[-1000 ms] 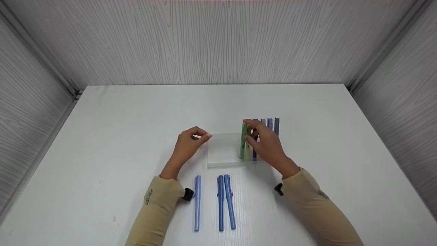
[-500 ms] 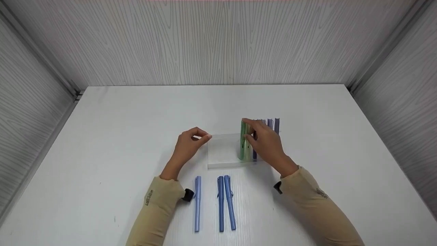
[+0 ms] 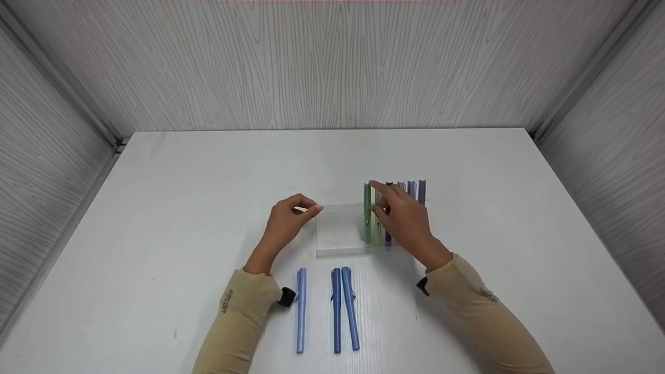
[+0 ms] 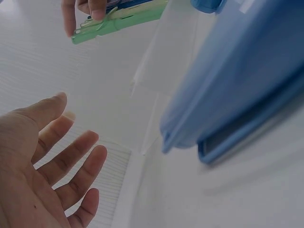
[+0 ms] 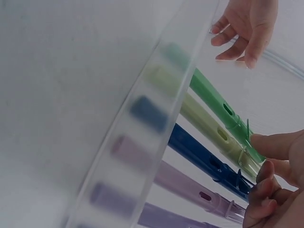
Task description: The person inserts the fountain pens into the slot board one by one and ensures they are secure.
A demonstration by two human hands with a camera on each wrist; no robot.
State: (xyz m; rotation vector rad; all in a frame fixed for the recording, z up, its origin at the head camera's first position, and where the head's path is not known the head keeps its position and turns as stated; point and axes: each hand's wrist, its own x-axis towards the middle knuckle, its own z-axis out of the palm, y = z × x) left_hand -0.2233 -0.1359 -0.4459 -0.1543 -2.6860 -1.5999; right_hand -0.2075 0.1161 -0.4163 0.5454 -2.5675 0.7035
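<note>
Head view. Desk [image 3: 182, 208]: white, walled on three sides by pale wood-grain panels. Clear holder [image 3: 340, 228]: transparent tray at the desk's centre, open face upward. Standing in its right part, in a row from left to right: green pen [image 3: 367, 218], pale yellow-green pen [image 3: 376, 221], dark blue pen [image 3: 387, 236], then lilac and purple pens [image 3: 415, 189] behind the fingers. Right hand [image 3: 405, 221]: fingers curled, thumb and forefinger pinching the green pen near its top; the pen stands upright at the left end of the row. Left hand [image 3: 286, 221]: fingertips bent and pinched against the holder's left edge, steadying it. Three blue pens [image 3: 337, 309]: lying flat on the desk nearer the person, one apart at the left, two touching side by side. Both forearms in tan sleeves.

Left wrist view. Left hand [image 4: 42, 175]: palm and loosely spread fingers seen close; contact with the holder cannot be told from here. Green pen [image 4: 118, 21] at the top, fingertips of the other hand on it. A blue pen [image 4: 237, 85] fills the right side, blurred.

Right wrist view. Holder wall [image 5: 137, 142] frosted, across the frame. Pens slanting side by side: green [image 5: 218, 111], yellow-green [image 5: 209, 128], dark blue [image 5: 199, 154], lilac [image 5: 190, 187]. Right fingertips [image 5: 275, 147] press the green pen's clip end. Left hand [image 5: 247, 28] in the upper right corner.
</note>
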